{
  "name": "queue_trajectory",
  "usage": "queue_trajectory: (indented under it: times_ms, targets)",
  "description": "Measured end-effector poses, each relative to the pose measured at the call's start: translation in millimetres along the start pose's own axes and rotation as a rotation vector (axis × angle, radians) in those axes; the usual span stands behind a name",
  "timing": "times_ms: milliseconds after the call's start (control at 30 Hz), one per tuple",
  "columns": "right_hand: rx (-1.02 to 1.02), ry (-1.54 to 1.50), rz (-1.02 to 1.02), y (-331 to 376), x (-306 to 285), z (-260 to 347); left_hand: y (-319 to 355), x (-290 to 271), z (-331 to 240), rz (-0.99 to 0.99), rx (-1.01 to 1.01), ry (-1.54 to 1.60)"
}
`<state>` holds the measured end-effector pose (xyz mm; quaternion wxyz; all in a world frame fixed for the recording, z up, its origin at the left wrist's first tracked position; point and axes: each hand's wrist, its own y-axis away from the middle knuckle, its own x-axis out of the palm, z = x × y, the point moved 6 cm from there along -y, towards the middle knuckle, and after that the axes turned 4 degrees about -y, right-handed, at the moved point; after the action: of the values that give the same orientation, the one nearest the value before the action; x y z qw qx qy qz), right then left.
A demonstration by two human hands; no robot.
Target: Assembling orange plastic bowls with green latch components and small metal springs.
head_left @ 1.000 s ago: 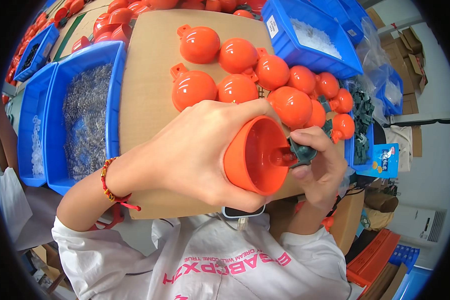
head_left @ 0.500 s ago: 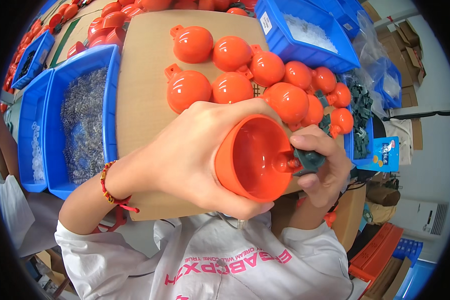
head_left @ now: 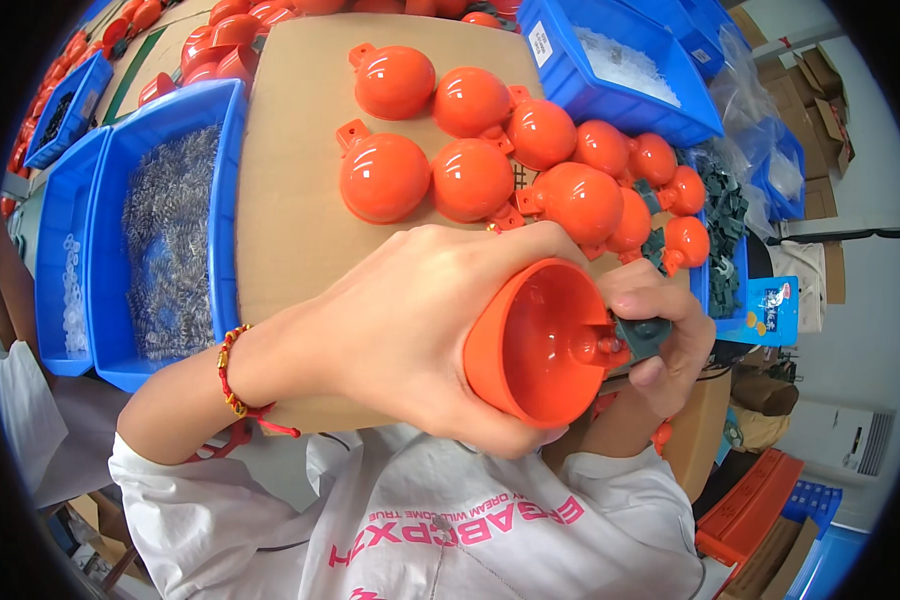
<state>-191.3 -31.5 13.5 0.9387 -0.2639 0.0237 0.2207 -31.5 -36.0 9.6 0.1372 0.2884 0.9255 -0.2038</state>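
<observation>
My left hand (head_left: 410,325) is wrapped round a hollow orange plastic cup (head_left: 545,345), its open mouth turned up toward me. At the cup's right side, my right hand (head_left: 675,325) pinches a dark green plastic clip (head_left: 646,337) between thumb and fingers. The clip sits against a notched neck on the cup's wall, where a small coiled part (head_left: 610,346) shows. Whether the clip is fixed there, I cannot tell. Just beyond my hands, several orange domed cups (head_left: 382,178) lie mouth down on a cardboard sheet (head_left: 295,180).
To the left stand a blue bin (head_left: 226,190) of metal springs and a narrower blue bin (head_left: 88,170) with clear rings. A blue bin (head_left: 560,75) of clear pieces is at the back right. Dark green clips (head_left: 725,205) fill another bin at right.
Both hands have shifted a little right and down toward me, carrying the cup and the green clip. The cup is slightly turned, and both grips stay closed.
</observation>
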Motion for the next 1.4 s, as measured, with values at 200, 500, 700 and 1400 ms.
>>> queue_trajectory:
  times_ms: [200, 500, 700, 1400]
  targets:
    - [-0.048, 0.141, 0.037, 2.5, 2.1, 1.6, 1.2, 1.1, 4.8, 0.007, -0.04, 0.019]
    - [-0.188, 0.421, 0.015, -3.8, 14.8, 14.0, -1.4, 4.5, 10.9, -0.042, 0.0, 0.229]
    - [-0.329, 0.555, -0.077, 3.5, 20.4, 19.5, -2.1, 8.2, 13.5, -0.027, -0.11, 0.421]
    - [0.415, 0.989, -0.153, -14.8, -109.3, -57.2, -3.8, -28.2, 18.0, -0.389, -0.13, 0.265]
